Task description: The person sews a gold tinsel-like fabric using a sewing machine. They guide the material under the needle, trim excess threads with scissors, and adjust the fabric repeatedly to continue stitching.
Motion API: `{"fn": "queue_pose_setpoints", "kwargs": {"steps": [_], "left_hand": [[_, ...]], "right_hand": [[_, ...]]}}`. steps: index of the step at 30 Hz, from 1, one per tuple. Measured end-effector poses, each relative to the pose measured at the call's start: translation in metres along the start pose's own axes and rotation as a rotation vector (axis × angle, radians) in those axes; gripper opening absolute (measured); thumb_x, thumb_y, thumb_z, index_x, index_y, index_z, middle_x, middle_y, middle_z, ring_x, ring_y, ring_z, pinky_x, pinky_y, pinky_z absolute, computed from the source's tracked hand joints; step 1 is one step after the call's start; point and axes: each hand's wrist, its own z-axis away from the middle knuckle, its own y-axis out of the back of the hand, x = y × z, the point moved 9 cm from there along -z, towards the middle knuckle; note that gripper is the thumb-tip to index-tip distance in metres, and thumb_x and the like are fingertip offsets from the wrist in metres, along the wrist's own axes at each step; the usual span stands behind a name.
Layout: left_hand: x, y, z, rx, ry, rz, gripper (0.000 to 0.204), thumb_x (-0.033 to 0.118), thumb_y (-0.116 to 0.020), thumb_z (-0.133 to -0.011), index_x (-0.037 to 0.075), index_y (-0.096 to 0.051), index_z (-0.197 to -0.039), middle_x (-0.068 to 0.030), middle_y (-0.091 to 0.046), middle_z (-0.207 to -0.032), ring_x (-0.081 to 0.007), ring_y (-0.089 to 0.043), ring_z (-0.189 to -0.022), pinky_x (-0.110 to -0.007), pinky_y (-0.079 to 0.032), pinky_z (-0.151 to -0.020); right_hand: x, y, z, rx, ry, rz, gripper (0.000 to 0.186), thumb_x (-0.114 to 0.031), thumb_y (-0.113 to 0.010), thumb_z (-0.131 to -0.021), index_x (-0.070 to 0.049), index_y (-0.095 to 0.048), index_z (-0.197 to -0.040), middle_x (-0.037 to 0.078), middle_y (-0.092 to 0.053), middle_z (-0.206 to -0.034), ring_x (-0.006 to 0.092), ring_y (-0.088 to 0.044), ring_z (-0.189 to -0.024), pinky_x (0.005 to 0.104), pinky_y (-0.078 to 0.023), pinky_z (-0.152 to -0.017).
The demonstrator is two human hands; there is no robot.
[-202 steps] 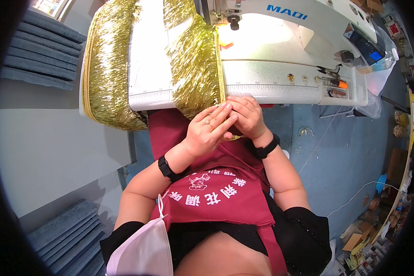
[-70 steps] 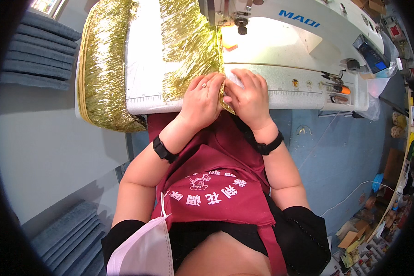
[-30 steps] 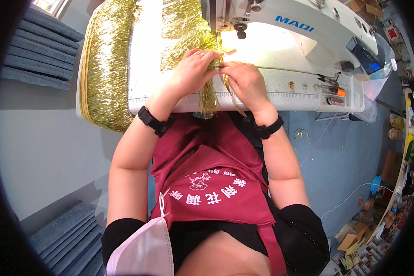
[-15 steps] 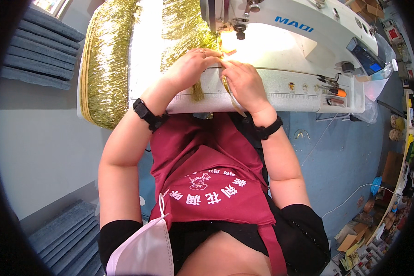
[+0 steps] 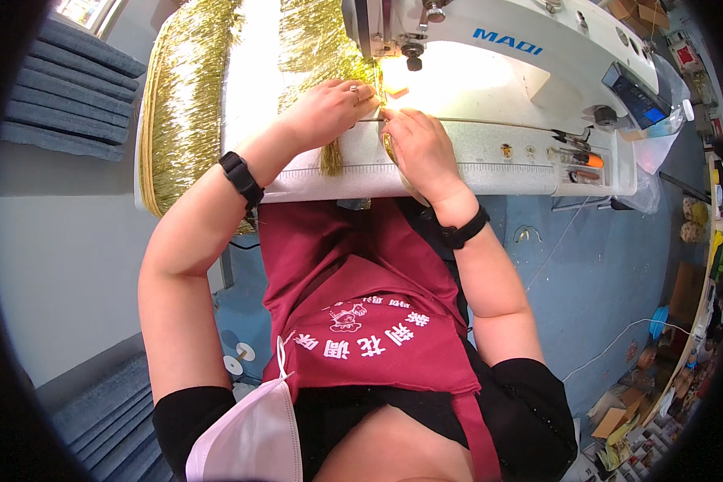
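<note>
My left hand (image 5: 333,112) has its fingers closed on the gold tinsel fringe (image 5: 313,44) just below the needle area of the white sewing machine (image 5: 498,24). A loose tuft (image 5: 331,161) hangs beneath that hand. My right hand (image 5: 422,153) pinches a narrow gold tape (image 5: 388,145) that runs down from the needle area along its left side. A thicker bundle of gold fringe (image 5: 173,104) drapes over the left end of the machine bed (image 5: 490,173). A small orange piece (image 5: 394,87) sits right of the tape under the bright light.
Stacks of grey-blue padded pieces (image 5: 72,88) are at upper and lower left. A tray with orange-handled tools (image 5: 586,161) and a small control panel (image 5: 636,92) are at right. Cluttered shelving with cardboard (image 5: 683,297) lines the right side. Small white spools (image 5: 239,353) lie below.
Both hands have moved up the machine bed toward the needle since the earliest frame. In the last second my left hand shifted slightly left and up, and the hanging tuft moved left.
</note>
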Motion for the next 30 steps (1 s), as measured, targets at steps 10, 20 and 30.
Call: {"fn": "queue_pose_setpoints", "kwargs": {"steps": [10,20,30], "left_hand": [[-0.004,-0.005,-0.002,0.066,-0.026,-0.037,0.04,0.013,-0.055,-0.095,0.006,-0.064,-0.133,-0.0083,-0.064,-0.132,-0.0248,-0.062,-0.124,-0.037,-0.05,-0.104],[-0.024,-0.011,-0.001,-0.125,0.045,0.078,0.047,0.01,-0.051,-0.096,0.01,-0.06,-0.141,-0.0153,-0.059,-0.145,-0.0293,-0.056,-0.135,-0.04,-0.045,-0.112],[-0.037,-0.014,-0.007,-0.032,0.163,0.166,0.037,0.011,-0.045,-0.103,0.002,-0.063,-0.134,-0.0159,-0.058,-0.146,-0.0331,-0.059,-0.129,-0.04,-0.047,-0.11]], "right_hand": [[0.0,-0.005,-0.006,0.019,-0.034,0.041,0.015,-0.011,-0.062,-0.089,-0.006,-0.065,-0.102,0.008,-0.072,-0.119,0.0241,-0.065,-0.109,0.0401,-0.05,-0.094],[0.005,-0.01,-0.007,0.019,-0.059,0.046,0.013,-0.013,-0.063,-0.089,-0.008,-0.066,-0.101,0.005,-0.072,-0.108,0.0232,-0.065,-0.105,0.0402,-0.051,-0.09],[0.003,-0.007,-0.007,0.038,-0.035,0.048,0.018,-0.014,-0.066,-0.089,-0.007,-0.067,-0.105,0.004,-0.072,-0.111,0.0216,-0.065,-0.105,0.0392,-0.051,-0.09]]}}
